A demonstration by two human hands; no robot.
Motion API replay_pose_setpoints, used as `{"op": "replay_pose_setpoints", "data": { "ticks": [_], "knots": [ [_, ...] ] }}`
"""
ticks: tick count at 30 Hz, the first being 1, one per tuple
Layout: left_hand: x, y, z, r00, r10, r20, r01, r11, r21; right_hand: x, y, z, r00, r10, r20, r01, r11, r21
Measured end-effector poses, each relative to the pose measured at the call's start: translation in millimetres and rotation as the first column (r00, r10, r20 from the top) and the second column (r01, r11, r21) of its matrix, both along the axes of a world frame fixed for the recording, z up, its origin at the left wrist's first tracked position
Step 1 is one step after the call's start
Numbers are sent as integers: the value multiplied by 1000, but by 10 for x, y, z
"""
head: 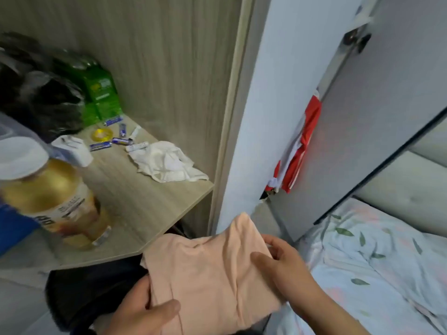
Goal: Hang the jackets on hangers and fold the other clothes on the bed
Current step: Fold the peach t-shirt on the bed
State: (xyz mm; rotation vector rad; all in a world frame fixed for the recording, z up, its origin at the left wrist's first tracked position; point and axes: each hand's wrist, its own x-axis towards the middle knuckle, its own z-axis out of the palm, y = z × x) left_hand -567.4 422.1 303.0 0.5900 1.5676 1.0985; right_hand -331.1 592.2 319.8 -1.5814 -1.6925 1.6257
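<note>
Folded peach garment (212,274): left hand (145,313) grips its near corner, thumb on top; right hand (285,262) pinches its right edge, fingers beneath

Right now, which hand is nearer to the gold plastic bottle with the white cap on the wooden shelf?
Left. The left hand grips the folded peach garment at its left edge, below-right of the gold bottle; the right hand holds its right edge, farther away.
</note>
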Motion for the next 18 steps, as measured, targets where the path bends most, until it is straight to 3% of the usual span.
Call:
{"op": "replay_pose_setpoints", "data": {
  "ticks": [4,10,14,18],
  "knots": [
    [317,578,153,990,-139,35,137,988,68,499,99,194,979,-201,-20,202,976,78],
    [869,1497,391,971,-238,-30,240,963,125,1127,429,358,868,-488,-89,496,853,162],
    [1134,2128,519,936,-290,-199,320,937,140,1454,822,394,815,-565,-131,580,796,174],
    [1347,2776,693,911,-217,-352,297,935,195,1681,1336,482,781,-593,-198,625,753,207]
  ]
}}
